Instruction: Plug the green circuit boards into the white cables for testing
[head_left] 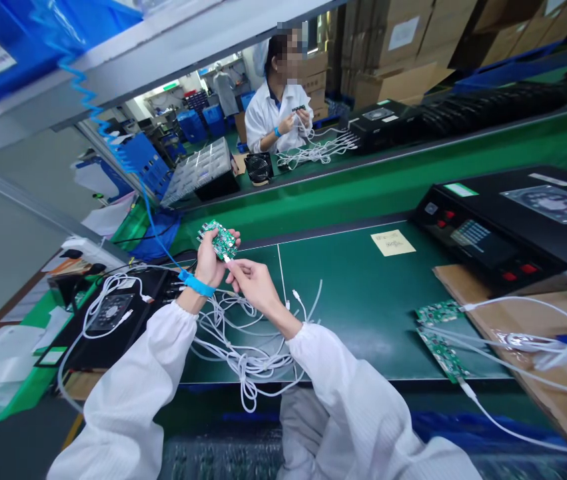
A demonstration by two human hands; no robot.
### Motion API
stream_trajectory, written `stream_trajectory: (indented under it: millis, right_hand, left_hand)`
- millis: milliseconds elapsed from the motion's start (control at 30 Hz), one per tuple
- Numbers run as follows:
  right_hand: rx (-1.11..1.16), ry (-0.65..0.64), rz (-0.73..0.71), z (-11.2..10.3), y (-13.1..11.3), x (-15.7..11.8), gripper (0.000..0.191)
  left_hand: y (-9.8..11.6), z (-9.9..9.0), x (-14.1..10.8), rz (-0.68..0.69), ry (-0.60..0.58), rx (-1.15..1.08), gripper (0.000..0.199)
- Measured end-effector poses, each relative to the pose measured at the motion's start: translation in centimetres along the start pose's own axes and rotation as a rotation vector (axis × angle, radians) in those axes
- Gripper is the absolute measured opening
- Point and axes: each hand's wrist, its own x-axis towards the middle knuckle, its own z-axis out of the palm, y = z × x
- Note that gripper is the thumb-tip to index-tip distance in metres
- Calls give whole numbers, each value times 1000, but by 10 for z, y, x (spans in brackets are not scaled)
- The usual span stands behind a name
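Note:
My left hand [208, 259] is closed around a green circuit board [223, 241], holding it tilted above the bench. A blue wrist strap [197, 284] with a coiled cord circles that wrist. My right hand [253, 280] pinches the white plug of a cable [228, 259] at the board's lower edge. Whether the plug is fully seated cannot be made out. Below both hands lies a tangled heap of white cables [243, 357], some with their plugs showing [296, 294].
More circuit boards [440, 353] with white cables lie at right on cardboard [488, 313]. Behind them stands a black device [513, 227] with a screen. A yellow note [393, 243] lies on the green bench [343, 293]. Another black device [108, 320] sits left. Across the bench, a person [280, 113] holds a board.

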Motion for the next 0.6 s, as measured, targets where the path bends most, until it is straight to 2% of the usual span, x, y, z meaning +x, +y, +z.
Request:
stream_trajectory:
  millis: [333, 600]
  right_hand:
    - [52, 42, -7, -4, 1, -5, 38]
    - [49, -1, -32, -9, 4, -13, 28]
  left_hand:
    - [3, -2, 2, 64, -70, 5, 18]
    - [6, 2, -4, 84, -64, 62, 23]
